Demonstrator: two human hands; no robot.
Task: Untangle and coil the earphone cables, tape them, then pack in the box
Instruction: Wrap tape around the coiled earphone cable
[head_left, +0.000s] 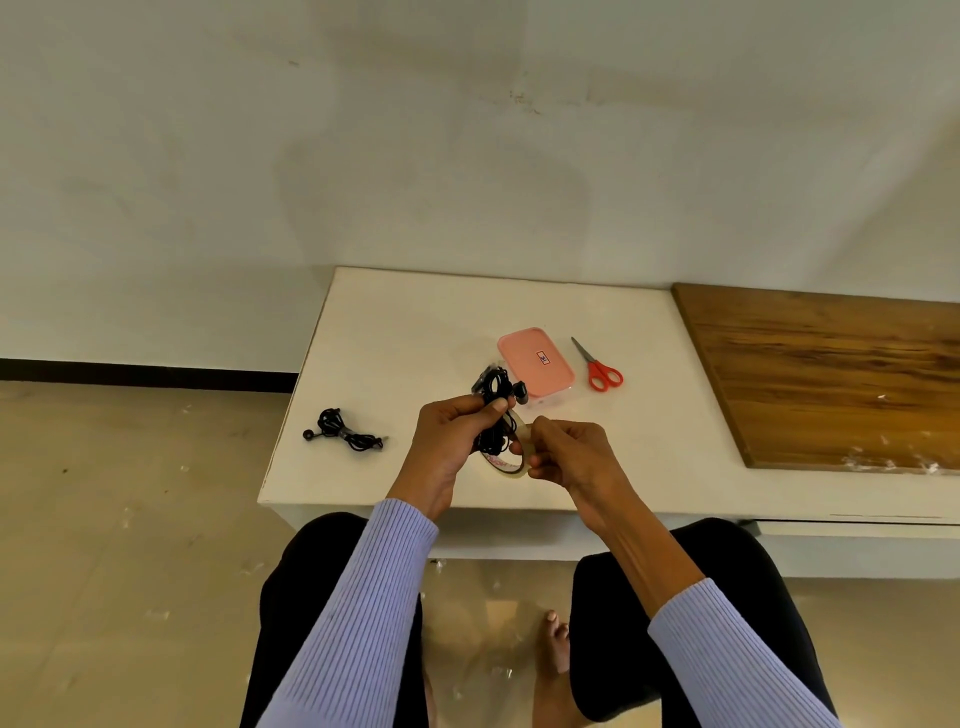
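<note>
My left hand (457, 431) grips a coiled black earphone cable (493, 400) above the white table, thumb pressed on the bundle. My right hand (566, 449) holds a roll of clear tape (511, 465) just beside it and pinches the tape's free end against the cable. A second black earphone bundle (343, 428) lies on the table's left side. Behind my hands sits the pink-lidded box (535, 358), lid on.
Red-handled scissors (597, 366) lie to the right of the box. The white table (415, 332) ends at a front edge near my knees; a wooden board (831, 374) covers its right part. Bits of tape litter the floor.
</note>
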